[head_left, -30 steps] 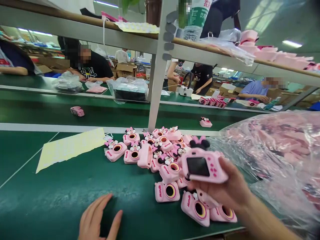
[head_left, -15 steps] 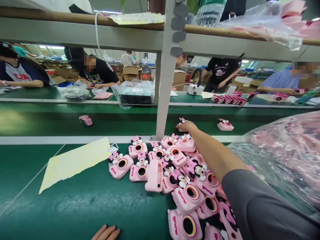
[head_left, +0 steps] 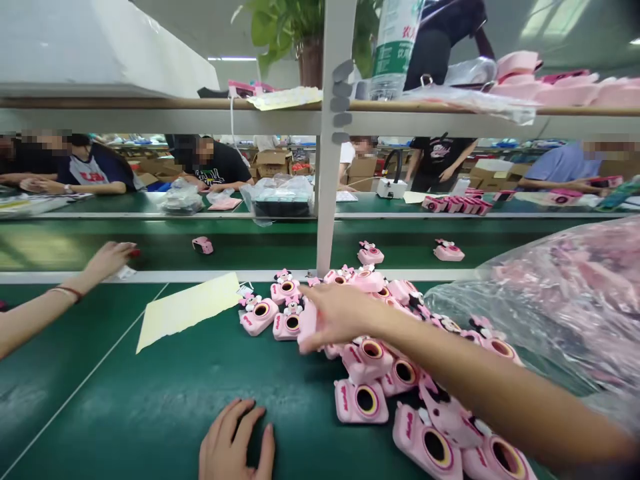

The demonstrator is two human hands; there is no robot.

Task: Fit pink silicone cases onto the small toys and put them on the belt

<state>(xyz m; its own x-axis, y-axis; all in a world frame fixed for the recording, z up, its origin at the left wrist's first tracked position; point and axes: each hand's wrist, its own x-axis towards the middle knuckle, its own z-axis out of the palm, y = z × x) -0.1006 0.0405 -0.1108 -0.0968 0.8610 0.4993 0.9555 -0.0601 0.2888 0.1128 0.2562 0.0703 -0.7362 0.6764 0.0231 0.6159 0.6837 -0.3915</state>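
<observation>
My right hand (head_left: pixel 345 308) reaches over a pile of pink toy camera cases, its thumb and forefinger spread on either side of a plain-backed pink case (head_left: pixel 307 325). Whether the fingers touch that case I cannot tell. Many cases carry a mouse figure with a bow on top and a round hole ringed in yellow, like the front pink case (head_left: pixel 362 402). My left hand (head_left: pixel 236 440) lies on the green table at the bottom, fingers apart, holding nothing. Another pink case (head_left: pixel 371 253) sits on the green belt beyond the pile.
A yellow paper sheet (head_left: pixel 190 310) lies left of the pile. At far left a co-worker's hand (head_left: pixel 111 260) reaches toward the belt. A big clear bag of pink parts (head_left: pixel 565 300) bulges at right. A white post (head_left: pixel 327 200) rises behind the pile.
My right hand has left the case on the belt and come back over the pile. More of my left hand shows. A co-worker's arm has appeared at left.
</observation>
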